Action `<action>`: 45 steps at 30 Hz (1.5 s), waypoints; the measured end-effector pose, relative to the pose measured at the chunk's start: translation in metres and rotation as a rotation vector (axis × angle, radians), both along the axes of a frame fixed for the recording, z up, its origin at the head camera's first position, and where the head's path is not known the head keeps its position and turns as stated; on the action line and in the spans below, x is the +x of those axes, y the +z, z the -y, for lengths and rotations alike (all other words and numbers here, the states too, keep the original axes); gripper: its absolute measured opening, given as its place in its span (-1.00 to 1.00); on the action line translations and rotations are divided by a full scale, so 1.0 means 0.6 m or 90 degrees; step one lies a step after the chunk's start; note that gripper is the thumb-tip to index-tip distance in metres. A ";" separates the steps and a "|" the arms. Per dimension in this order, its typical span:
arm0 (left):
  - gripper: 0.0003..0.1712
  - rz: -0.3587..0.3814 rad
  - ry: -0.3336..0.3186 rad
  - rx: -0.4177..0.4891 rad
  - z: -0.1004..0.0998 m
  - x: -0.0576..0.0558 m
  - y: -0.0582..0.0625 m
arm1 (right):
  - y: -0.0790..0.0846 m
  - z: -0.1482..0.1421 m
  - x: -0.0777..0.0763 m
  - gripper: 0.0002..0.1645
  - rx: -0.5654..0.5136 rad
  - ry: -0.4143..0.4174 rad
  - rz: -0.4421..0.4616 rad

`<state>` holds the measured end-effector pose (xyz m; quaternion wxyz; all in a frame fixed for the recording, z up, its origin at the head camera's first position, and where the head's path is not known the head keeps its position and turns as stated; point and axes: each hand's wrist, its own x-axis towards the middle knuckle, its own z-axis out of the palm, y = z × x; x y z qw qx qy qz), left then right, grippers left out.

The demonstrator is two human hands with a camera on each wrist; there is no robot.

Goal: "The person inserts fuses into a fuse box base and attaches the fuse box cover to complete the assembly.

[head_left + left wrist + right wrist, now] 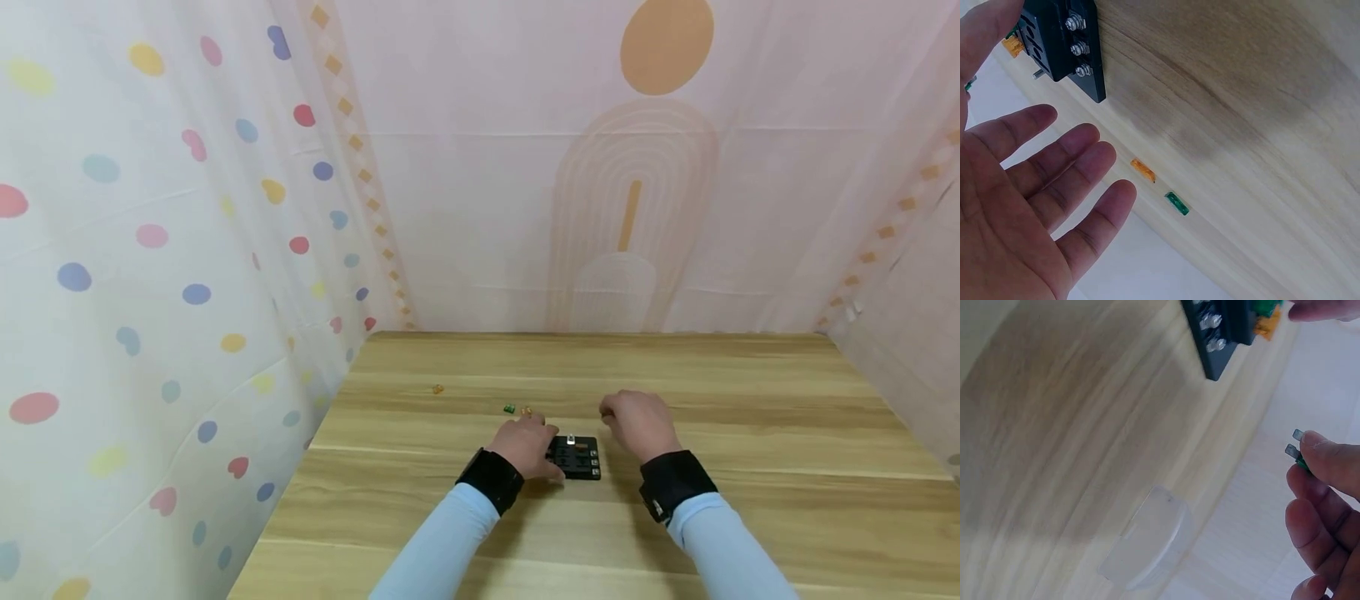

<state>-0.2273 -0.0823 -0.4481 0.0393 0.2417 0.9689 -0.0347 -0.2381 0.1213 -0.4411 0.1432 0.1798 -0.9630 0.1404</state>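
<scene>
A black fuse block (581,468) with screw terminals lies on the table between the hands. My left hand (522,448) is at the block's left end, its fingers spread and loosely bent; whether the thumb touches the block, I cannot tell. My right hand (641,423) hovers to the right of the block and pinches a green blade fuse (1302,464) between thumb and forefinger, two metal prongs sticking out. An orange fuse (1266,326) and a green fuse (1264,306) are seated in the block. Another orange fuse (1143,170) and a green one (1177,203) lie loose beyond my left fingers.
A clear plastic cover (1147,540) lies on the table in the right wrist view. Farther left on the wood-grain table (750,392) is a small orange piece (438,389). Patterned curtains (487,208) hang along the table's back and left sides.
</scene>
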 end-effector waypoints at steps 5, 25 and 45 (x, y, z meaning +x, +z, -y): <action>-0.18 -0.005 -0.003 0.009 -0.002 0.002 -0.001 | 0.001 0.003 0.017 -0.94 -0.006 -0.003 -0.005; -0.28 -0.006 -0.040 0.015 -0.004 0.001 0.002 | -0.003 0.015 0.050 -0.90 -0.028 0.045 0.003; -0.42 -0.009 -0.049 0.028 -0.011 0.010 -0.002 | -0.021 0.038 0.068 -0.89 0.016 0.094 -0.013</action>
